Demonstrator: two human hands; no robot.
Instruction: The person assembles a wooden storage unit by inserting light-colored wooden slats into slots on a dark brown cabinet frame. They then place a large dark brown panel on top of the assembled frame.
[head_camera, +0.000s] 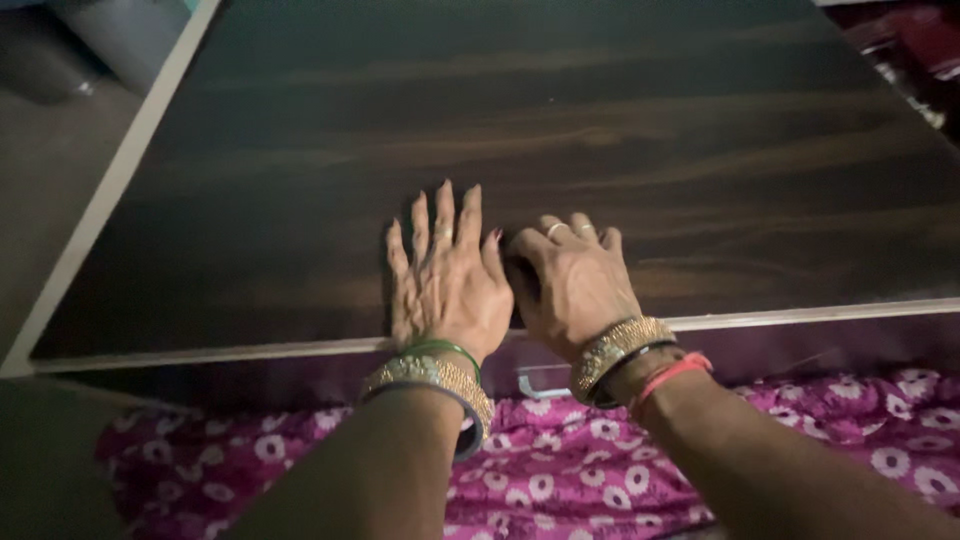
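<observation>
The left hand (447, 285) wears finger rings, a wide gold bangle and a thin green one. The right hand (570, 280) wears two rings, a gold bangle, a red thread.

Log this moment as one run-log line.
left hand: flat, fingers spread on dark wooden panel | right hand: fingers curled, on panel | below: pink floral cloth | holding: nothing visible

Pink cloth (560, 480) with white flowers is lying below — a grey floor (45, 200) is showing at left, red fabric (915, 45) sitting top right
</observation>
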